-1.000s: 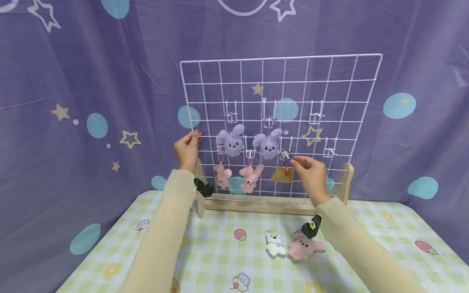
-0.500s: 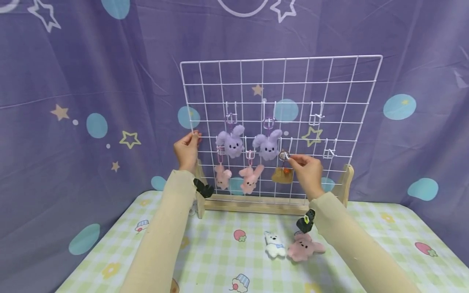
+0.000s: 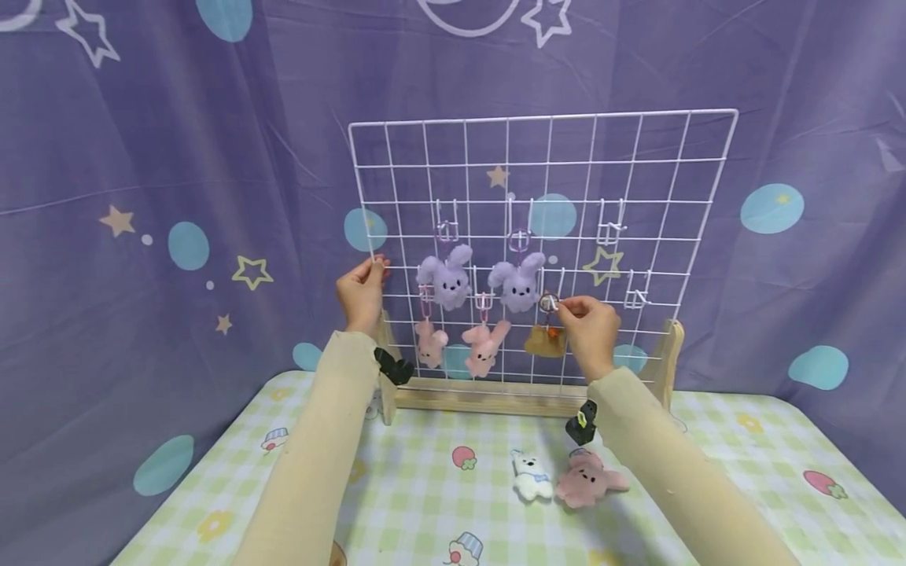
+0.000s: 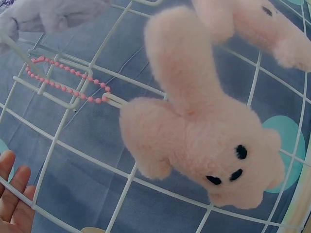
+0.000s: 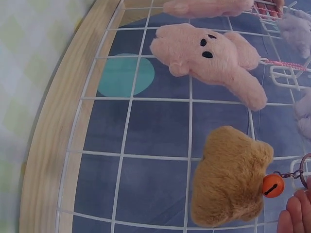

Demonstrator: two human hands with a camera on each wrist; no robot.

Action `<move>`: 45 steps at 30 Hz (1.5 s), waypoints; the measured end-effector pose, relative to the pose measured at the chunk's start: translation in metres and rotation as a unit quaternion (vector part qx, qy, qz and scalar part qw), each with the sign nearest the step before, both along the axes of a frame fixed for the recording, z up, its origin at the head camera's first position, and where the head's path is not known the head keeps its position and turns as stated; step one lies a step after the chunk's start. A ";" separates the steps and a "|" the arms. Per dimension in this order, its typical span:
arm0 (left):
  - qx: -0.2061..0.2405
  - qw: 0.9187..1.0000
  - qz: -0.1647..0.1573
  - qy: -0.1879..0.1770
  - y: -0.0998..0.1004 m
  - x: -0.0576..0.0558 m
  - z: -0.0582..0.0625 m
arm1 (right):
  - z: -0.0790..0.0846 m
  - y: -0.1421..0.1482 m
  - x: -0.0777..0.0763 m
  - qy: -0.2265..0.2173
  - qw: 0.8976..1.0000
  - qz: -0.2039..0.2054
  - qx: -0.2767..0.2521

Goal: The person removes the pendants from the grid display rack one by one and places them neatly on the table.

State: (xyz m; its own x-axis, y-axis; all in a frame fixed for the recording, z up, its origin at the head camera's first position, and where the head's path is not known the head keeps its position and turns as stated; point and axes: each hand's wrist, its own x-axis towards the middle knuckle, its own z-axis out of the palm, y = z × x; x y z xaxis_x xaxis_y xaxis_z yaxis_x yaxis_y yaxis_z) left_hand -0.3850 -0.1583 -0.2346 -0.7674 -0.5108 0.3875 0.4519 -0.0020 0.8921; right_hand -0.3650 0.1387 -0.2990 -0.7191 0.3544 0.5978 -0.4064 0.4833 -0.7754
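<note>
My left hand (image 3: 362, 292) grips the left edge of the white wire grid rack (image 3: 550, 118), its fingertips (image 4: 22, 182) showing behind the wires in the left wrist view. My right hand (image 3: 593, 330) pinches the metal ring (image 3: 548, 303) of a brown plush keychain (image 5: 231, 177) at a lower hook. An orange bell (image 5: 273, 186) hangs from its chain. Whether the ring sits fully on the hook is hard to tell. Left of it hang a pink plush bunny (image 3: 484, 346) and another pink bunny (image 4: 204, 141) on bead chains. Above them are two purple bunnies, one at left (image 3: 451, 279), one at right (image 3: 521, 283).
Two hooks on the right side hold nothing, an upper hook (image 3: 610, 232) and a lower hook (image 3: 635, 297). A white plush bear (image 3: 531, 477) and a pink plush bunny (image 3: 586, 481) lie on the checked tablecloth (image 3: 410, 487). A wooden base (image 3: 488, 397) supports the grid.
My right hand has shifted a little left, closer to the hook with the brown keychain's ring. My left hand stays on the grid's edge.
</note>
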 end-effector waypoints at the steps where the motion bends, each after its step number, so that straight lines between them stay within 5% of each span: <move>1: -0.001 1.000 0.001 -0.001 0.000 0.001 0.000 | 0.000 0.000 0.000 -0.001 1.000 -0.004 0.000; 8: 0.004 1.000 0.004 0.013 -0.005 -0.020 -0.012 | -0.001 0.000 -0.001 -0.013 1.000 -0.001 -0.016; 10: -0.001 1.000 0.013 0.017 -0.005 -0.025 -0.016 | -0.025 0.012 -0.036 -0.002 1.000 0.008 -0.024; 15: 0.000 1.000 0.015 0.016 -0.008 -0.028 -0.018 | -0.022 0.011 -0.030 0.001 0.999 0.021 -0.033; 17: -0.001 1.000 0.012 0.014 -0.009 -0.027 -0.018 | 0.002 0.002 0.002 -0.022 0.998 0.033 -0.043; 24: -0.008 1.000 0.015 0.005 -0.010 -0.025 -0.017 | -0.056 0.031 -0.076 -0.006 0.992 0.084 -0.092; 27: -0.010 1.000 0.013 0.011 -0.010 -0.025 -0.018 | -0.045 0.029 -0.055 -0.019 0.991 0.096 -0.086; 33: -0.009 1.000 0.015 0.017 -0.009 -0.026 -0.018 | 0.002 0.010 0.021 -0.042 0.989 0.120 -0.077; 45: -0.002 1.000 0.018 0.020 -0.006 -0.028 -0.018 | 0.006 0.003 0.053 -0.036 0.979 0.160 -0.121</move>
